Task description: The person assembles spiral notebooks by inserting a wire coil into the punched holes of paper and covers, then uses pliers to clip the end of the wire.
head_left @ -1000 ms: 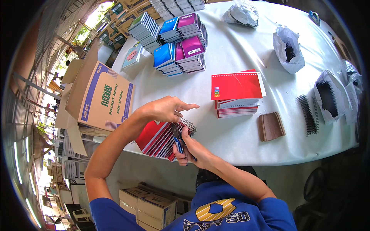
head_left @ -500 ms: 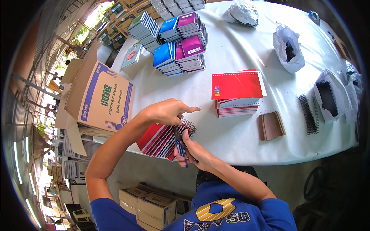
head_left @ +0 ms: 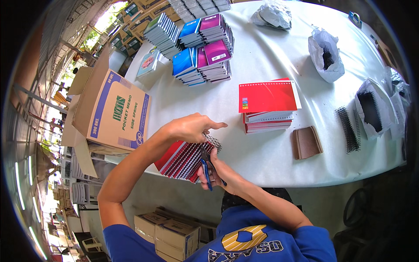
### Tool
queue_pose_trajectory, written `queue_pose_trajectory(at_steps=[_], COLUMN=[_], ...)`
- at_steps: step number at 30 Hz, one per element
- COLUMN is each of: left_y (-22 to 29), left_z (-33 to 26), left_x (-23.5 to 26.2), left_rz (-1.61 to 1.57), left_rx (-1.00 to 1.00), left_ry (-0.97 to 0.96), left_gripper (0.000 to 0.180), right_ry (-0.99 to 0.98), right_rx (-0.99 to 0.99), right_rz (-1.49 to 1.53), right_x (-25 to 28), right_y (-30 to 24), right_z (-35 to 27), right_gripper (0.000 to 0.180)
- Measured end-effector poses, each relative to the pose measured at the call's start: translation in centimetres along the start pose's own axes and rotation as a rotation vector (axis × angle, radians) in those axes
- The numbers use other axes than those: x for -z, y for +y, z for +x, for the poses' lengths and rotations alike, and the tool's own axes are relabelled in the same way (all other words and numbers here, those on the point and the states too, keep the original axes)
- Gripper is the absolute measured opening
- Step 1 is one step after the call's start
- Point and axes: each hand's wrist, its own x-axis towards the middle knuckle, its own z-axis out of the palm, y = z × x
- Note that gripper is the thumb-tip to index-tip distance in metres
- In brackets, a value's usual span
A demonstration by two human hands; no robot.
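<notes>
A stack of red spiral notebooks [head_left: 176, 159] lies near the table's front edge, its wire bindings facing up toward my hands. My left hand [head_left: 188, 127] is over the far end of the stack. Its index finger points out to the right, while the other fingers curl closed at the ends of the spiral wires [head_left: 213, 142]; exactly what they pinch is partly hidden. Gripped in my right hand [head_left: 222, 174] are cutting pliers [head_left: 206, 168] with blue handles, their jaws up against the wire ends beside my left fingers.
Right of my hands stand a pile of red notebook sheets and covers [head_left: 268, 98] and a brown pad [head_left: 307, 143]. Loose black coils [head_left: 348, 131] and coil-filled bags [head_left: 328, 54] lie farther right. Finished notebooks [head_left: 203, 65] are stacked behind; an open carton [head_left: 118, 111] stands left.
The blue handles of the pliers have spread farther apart, and my right hand has shifted slightly to the right. My left hand stays at the wire ends.
</notes>
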Motion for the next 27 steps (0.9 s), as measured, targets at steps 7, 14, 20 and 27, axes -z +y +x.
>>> queue_pose_trajectory(at_steps=[7, 14, 20, 27], left_y=[-0.6, 0.0, -0.3, -0.4], left_z=[0.5, 1.2, 1.4, 2.2], left_x=[-0.2, -0.5, -0.6, -1.2], left_rz=[-0.084, 0.014, -0.006, 0.003], left_rx=[0.002, 0.026, 0.014, -0.012], left_ry=[-0.045, -0.088, -0.090, -0.088], left_gripper=[0.071, 0.073, 0.073, 0.072], right_ry=[0.024, 0.091, 0.060, 0.004], right_rx=[-0.047, -0.024, 0.013, -0.071], right_rz=[0.213, 0.101, 0.102, 0.242], right_x=[1.6, 0.7, 1.1, 2.2], right_y=[0.4, 0.5, 0.6, 0.8], right_z=[1.1, -0.2, -0.3, 0.7], right_gripper=[0.079, 0.080, 0.084, 0.081])
